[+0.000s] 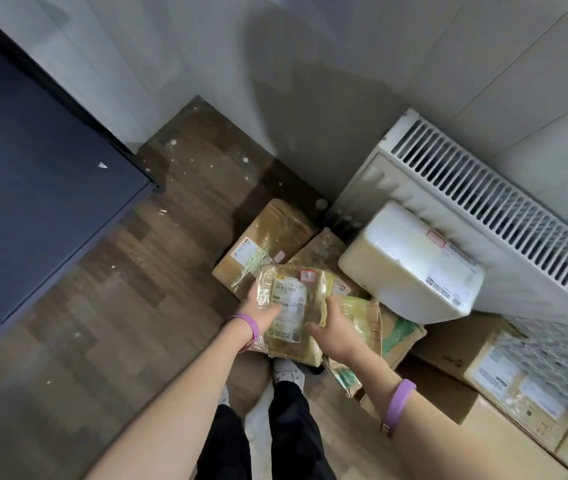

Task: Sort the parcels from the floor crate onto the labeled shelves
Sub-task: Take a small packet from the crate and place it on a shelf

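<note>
Head view: left hand (258, 310) and right hand (335, 333) each gripped an opposite edge of the flat padded parcel (291, 299), label side up, likely so the address could be read. The parcel was held above the pile at the right side of the floor (119, 306). A cardboard box (268, 237) lay just beyond, and a white foam box (410, 261) leaned on the radiator (490, 209). More boxes (518, 386) crowded the right. No shelf in view.

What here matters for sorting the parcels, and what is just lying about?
For the job: taped parcel being held, brown box, white foam box, labelled cartons.
Lying about: white radiator, dark cabinet, wooden floor.
</note>
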A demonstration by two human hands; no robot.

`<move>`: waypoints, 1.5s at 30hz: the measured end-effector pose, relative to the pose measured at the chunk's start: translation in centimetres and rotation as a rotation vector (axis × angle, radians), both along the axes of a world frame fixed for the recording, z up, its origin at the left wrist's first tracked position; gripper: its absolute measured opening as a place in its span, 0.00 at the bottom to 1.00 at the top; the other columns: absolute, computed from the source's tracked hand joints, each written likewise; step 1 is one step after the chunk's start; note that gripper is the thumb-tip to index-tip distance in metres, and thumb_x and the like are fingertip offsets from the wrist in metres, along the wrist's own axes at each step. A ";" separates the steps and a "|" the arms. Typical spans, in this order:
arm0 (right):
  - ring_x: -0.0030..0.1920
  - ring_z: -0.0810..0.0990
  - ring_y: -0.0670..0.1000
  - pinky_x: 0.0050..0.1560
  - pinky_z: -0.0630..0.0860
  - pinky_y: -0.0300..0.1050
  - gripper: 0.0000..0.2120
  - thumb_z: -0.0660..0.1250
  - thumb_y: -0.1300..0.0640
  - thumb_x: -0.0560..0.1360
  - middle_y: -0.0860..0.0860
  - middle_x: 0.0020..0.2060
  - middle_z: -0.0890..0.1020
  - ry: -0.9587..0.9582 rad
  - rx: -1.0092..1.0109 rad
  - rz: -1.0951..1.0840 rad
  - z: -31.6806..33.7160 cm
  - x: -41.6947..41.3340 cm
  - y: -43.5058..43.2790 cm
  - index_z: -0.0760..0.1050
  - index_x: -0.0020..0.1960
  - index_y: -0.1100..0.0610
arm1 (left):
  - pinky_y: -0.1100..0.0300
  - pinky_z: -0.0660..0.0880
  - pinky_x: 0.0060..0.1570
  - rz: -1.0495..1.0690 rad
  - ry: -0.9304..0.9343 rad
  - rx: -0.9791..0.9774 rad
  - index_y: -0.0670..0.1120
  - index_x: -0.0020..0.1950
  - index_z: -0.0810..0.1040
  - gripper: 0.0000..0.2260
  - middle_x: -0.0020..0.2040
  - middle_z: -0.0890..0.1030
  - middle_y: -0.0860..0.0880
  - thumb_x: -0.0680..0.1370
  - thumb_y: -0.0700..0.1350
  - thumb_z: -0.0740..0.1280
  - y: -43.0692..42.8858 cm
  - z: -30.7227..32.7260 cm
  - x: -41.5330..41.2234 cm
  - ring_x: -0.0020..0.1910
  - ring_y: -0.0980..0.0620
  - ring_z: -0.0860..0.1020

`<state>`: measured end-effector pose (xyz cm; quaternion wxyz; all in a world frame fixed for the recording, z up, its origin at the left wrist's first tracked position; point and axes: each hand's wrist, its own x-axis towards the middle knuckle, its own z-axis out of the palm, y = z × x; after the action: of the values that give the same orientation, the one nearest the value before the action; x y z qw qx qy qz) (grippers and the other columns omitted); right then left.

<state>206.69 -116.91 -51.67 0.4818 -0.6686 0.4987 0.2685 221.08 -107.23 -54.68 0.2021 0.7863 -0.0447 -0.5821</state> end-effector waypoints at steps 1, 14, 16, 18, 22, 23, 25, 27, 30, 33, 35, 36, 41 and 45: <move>0.63 0.75 0.58 0.52 0.73 0.45 0.36 0.63 0.52 0.79 0.58 0.73 0.65 -0.006 0.009 0.006 -0.2 0.1 0.1 0.45 0.78 0.57 | 0.46 0.63 0.69 0.012 0.018 0.000 0.56 0.78 0.47 0.37 0.77 0.59 0.47 0.77 0.53 0.66 -0.1 -0.3 -0.1 0.73 0.43 0.63; 0.53 0.78 0.46 0.45 0.75 0.33 0.35 0.65 0.56 0.77 0.48 0.71 0.69 -0.265 -0.025 -0.109 6.6 4.0 -0.3 0.51 0.78 0.48 | 0.73 0.69 0.48 0.394 -0.119 -0.269 0.59 0.66 0.67 0.23 0.64 0.73 0.55 0.76 0.42 0.68 1.6 9.5 2.3 0.51 0.64 0.73; 0.61 0.76 0.50 0.59 0.75 0.47 0.34 0.65 0.57 0.76 0.46 0.71 0.70 -0.367 -0.055 -0.086 10.0 5.9 -1.0 0.53 0.78 0.46 | 0.67 0.65 0.57 0.416 -0.187 -0.310 0.54 0.74 0.62 0.28 0.70 0.69 0.52 0.76 0.42 0.68 1.6 13.5 4.0 0.59 0.59 0.69; 0.63 0.76 0.51 0.63 0.74 0.52 0.33 0.64 0.57 0.76 0.44 0.71 0.70 -0.478 -0.103 -0.054 13.6 7.9 -1.6 0.55 0.77 0.44 | 0.62 0.62 0.59 0.422 -0.275 -0.357 0.54 0.76 0.58 0.31 0.73 0.66 0.52 0.76 0.44 0.68 1.4 17.7 5.6 0.67 0.54 0.66; 0.63 0.75 0.46 0.58 0.75 0.40 0.33 0.64 0.57 0.76 0.39 0.67 0.73 -0.718 -0.233 -0.061 21.4 10.8 -2.1 0.56 0.75 0.39 | 0.52 0.65 0.68 0.432 -0.475 -0.509 0.57 0.75 0.59 0.30 0.73 0.66 0.53 0.76 0.46 0.68 1.9 26.5 7.7 0.69 0.50 0.68; 0.62 0.76 0.44 0.55 0.74 0.34 0.32 0.64 0.57 0.76 0.36 0.64 0.75 -0.774 -0.274 -0.061 23.4 11.3 -2.1 0.57 0.75 0.38 | 0.49 0.67 0.68 0.431 -0.530 -0.550 0.59 0.74 0.61 0.29 0.72 0.68 0.53 0.76 0.47 0.67 2.2 28.6 8.0 0.67 0.49 0.70; 0.60 0.78 0.43 0.50 0.71 0.27 0.32 0.64 0.57 0.75 0.34 0.60 0.76 -0.877 -0.346 -0.057 27.2 12.3 -2.1 0.58 0.74 0.38 | 0.50 0.72 0.64 0.421 -0.630 -0.621 0.61 0.73 0.62 0.27 0.70 0.70 0.55 0.77 0.48 0.66 3.0 32.7 8.6 0.63 0.52 0.73; 0.60 0.78 0.45 0.55 0.74 0.35 0.33 0.64 0.58 0.75 0.34 0.62 0.76 -0.965 -0.389 -0.035 31.0 13.4 -1.9 0.59 0.74 0.37 | 0.66 0.75 0.54 0.417 -0.716 -0.699 0.61 0.73 0.62 0.26 0.66 0.70 0.63 0.77 0.47 0.65 3.7 36.5 9.2 0.56 0.66 0.75; 0.58 0.79 0.45 0.61 0.76 0.49 0.35 0.63 0.62 0.74 0.32 0.61 0.76 -1.089 -0.405 -0.006 36.2 14.9 -1.4 0.59 0.73 0.35 | 0.83 0.68 0.36 0.437 -0.841 -0.779 0.60 0.73 0.63 0.25 0.53 0.68 0.72 0.78 0.45 0.65 4.8 42.1 9.6 0.43 0.82 0.69; 0.61 0.78 0.46 0.62 0.75 0.49 0.34 0.62 0.62 0.75 0.33 0.63 0.75 -1.217 -0.417 0.017 40.8 16.0 -0.6 0.59 0.74 0.37 | 0.83 0.67 0.37 0.463 -0.945 -0.853 0.58 0.73 0.64 0.26 0.52 0.69 0.73 0.78 0.43 0.65 6.2 47.2 9.5 0.44 0.81 0.71; 0.61 0.77 0.45 0.60 0.75 0.45 0.33 0.62 0.61 0.75 0.33 0.64 0.74 -1.295 -0.424 0.025 43.6 16.6 0.1 0.60 0.74 0.37 | 0.78 0.71 0.46 0.479 -0.992 -0.894 0.59 0.73 0.64 0.26 0.56 0.73 0.69 0.77 0.42 0.65 7.2 50.0 9.4 0.49 0.74 0.74; 0.61 0.77 0.44 0.59 0.76 0.45 0.32 0.62 0.61 0.75 0.33 0.64 0.74 -1.330 -0.429 0.033 44.9 16.8 0.5 0.60 0.73 0.36 | 0.70 0.73 0.53 0.479 -1.010 -0.904 0.60 0.73 0.64 0.27 0.60 0.75 0.66 0.77 0.42 0.65 7.8 51.3 9.4 0.53 0.68 0.76; 0.59 0.79 0.44 0.60 0.77 0.54 0.34 0.61 0.65 0.75 0.32 0.64 0.74 -1.472 -0.439 0.088 50.2 17.7 2.2 0.62 0.71 0.33 | 0.51 0.73 0.63 0.498 -1.103 -0.964 0.61 0.73 0.64 0.27 0.69 0.72 0.60 0.77 0.43 0.65 10.3 56.2 9.4 0.62 0.54 0.74; 0.60 0.78 0.43 0.59 0.77 0.50 0.37 0.58 0.67 0.74 0.29 0.62 0.74 -1.512 -0.457 0.110 52.6 18.0 3.4 0.62 0.69 0.29 | 0.48 0.73 0.62 0.512 -1.137 -1.009 0.60 0.73 0.64 0.27 0.68 0.73 0.60 0.77 0.42 0.64 11.8 58.3 9.3 0.63 0.51 0.75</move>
<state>224.73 -113.52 0.91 0.5266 -0.7760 0.0452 -0.3441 230.34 -95.39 3.62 0.6068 0.7621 -0.2169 0.0626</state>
